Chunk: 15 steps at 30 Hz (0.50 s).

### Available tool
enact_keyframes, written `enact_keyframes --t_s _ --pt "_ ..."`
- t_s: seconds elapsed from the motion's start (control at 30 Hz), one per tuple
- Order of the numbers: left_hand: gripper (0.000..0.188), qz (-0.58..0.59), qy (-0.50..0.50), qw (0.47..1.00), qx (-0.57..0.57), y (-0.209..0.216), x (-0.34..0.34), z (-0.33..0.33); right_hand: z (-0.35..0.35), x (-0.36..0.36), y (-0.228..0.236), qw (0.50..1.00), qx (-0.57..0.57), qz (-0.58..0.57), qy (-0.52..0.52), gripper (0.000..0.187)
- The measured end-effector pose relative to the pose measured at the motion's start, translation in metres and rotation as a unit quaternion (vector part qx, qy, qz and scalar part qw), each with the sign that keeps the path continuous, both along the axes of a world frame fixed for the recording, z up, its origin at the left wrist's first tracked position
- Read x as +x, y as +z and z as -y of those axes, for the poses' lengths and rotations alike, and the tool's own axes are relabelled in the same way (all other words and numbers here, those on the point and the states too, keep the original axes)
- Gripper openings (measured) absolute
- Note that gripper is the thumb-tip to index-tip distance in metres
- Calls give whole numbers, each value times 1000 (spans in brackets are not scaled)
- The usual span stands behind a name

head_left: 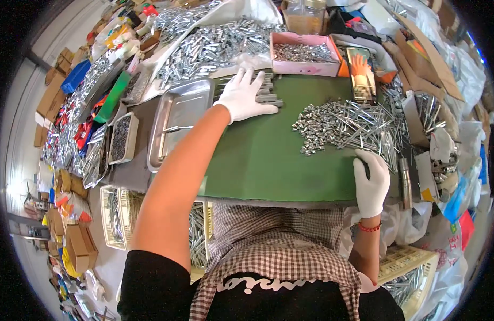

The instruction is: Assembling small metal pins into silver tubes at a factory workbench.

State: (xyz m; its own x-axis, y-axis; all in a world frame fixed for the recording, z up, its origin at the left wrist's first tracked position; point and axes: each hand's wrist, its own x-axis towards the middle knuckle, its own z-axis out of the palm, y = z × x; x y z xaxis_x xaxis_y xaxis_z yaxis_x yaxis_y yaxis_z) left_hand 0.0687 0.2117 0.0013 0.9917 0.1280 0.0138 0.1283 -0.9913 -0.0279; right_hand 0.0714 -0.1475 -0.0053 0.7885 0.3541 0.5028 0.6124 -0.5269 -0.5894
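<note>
My left hand, in a white glove, lies with its fingers spread over a row of grey metal tubes at the far side of the green mat. Part of the row is hidden beneath it. My right hand, also gloved, rests at the mat's near right edge, thumb apart from loosely curved fingers and nothing visible between them. Just beyond it is a pile of thin metal rods. Small shiny metal pieces are heaped at the rods' left. A steel tray with a few metal parts stands left of my left hand.
Loose metal parts cover a white sheet at the back, beside a pink box of small pieces. A phone leans at the back right. A metal cylinder stands right of my right hand. Crates sit below the table.
</note>
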Motion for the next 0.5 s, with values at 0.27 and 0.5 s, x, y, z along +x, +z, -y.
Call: enact_keyframes --t_s 0.27,0.5 --pt "94 93 96 991 -26 -3 13 46 3 -3 -4 1000 -15 -15 -14 15" --pt "74 174 87 981 -3 -19 4 34 -3 -2 -8 999 -36 8 5 15"
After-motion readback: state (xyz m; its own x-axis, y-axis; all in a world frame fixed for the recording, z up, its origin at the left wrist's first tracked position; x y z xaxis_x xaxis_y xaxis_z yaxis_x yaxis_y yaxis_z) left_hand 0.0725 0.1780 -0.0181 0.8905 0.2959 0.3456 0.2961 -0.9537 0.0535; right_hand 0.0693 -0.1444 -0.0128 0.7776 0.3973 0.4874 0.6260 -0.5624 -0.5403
